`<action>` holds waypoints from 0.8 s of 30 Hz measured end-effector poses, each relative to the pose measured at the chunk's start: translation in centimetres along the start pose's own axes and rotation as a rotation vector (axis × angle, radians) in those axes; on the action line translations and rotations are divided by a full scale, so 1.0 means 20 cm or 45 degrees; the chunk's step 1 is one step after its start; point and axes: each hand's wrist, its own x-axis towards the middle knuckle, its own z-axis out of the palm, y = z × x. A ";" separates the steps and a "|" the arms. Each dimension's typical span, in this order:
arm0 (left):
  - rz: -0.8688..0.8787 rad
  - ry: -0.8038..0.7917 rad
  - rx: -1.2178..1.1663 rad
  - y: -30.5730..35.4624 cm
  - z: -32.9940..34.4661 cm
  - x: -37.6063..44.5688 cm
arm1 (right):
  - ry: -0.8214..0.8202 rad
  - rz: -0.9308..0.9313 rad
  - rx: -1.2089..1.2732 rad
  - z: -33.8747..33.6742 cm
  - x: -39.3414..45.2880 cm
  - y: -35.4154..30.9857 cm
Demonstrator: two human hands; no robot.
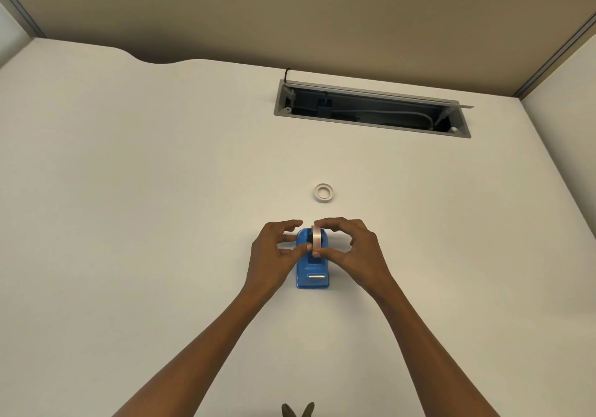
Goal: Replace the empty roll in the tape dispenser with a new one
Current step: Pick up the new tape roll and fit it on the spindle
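Note:
A blue tape dispenser (312,271) stands on the white desk (161,207), its cutter end toward me. A tape roll (315,237) stands on edge in the dispenser's slot. My left hand (274,252) pinches the roll from the left with thumb and fingers. My right hand (350,247) holds it from the right, thumb low and forefinger over the top. A second small white roll (323,192) lies flat on the desk beyond the dispenser, apart from both hands.
An open cable tray (371,110) with wires inside is sunk into the desk at the back right. Beige partition walls (290,23) close the desk at the back and right. A small dark green object (298,410) shows at the bottom edge.

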 end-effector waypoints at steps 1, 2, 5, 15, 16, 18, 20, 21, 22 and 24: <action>0.004 -0.003 -0.001 -0.01 0.00 0.00 | 0.002 0.005 -0.005 0.00 0.00 0.00; 0.008 -0.008 0.003 -0.01 0.00 0.00 | 0.002 0.010 -0.010 0.00 0.00 0.01; 0.004 -0.031 0.030 -0.03 -0.01 0.00 | -0.012 0.017 -0.027 0.01 0.00 0.02; 0.192 -0.104 0.037 -0.06 -0.03 -0.02 | -0.064 -0.046 -0.086 0.01 0.01 0.04; 0.237 -0.136 0.066 -0.06 -0.03 -0.02 | -0.068 -0.047 -0.085 0.02 0.01 0.04; 0.277 -0.199 0.110 -0.08 -0.04 -0.03 | -0.067 -0.049 -0.077 0.02 0.01 0.04; 0.281 -0.231 0.133 -0.08 -0.03 -0.02 | -0.061 -0.047 -0.059 0.02 0.01 0.05; 0.281 -0.238 0.139 -0.08 -0.03 -0.02 | -0.055 -0.043 -0.040 0.03 0.00 0.05; 0.280 -0.242 0.145 -0.07 -0.02 -0.02 | -0.047 -0.038 -0.015 0.03 0.00 0.05; 0.281 -0.244 0.160 -0.06 -0.01 -0.01 | -0.021 -0.029 0.034 0.03 -0.01 0.04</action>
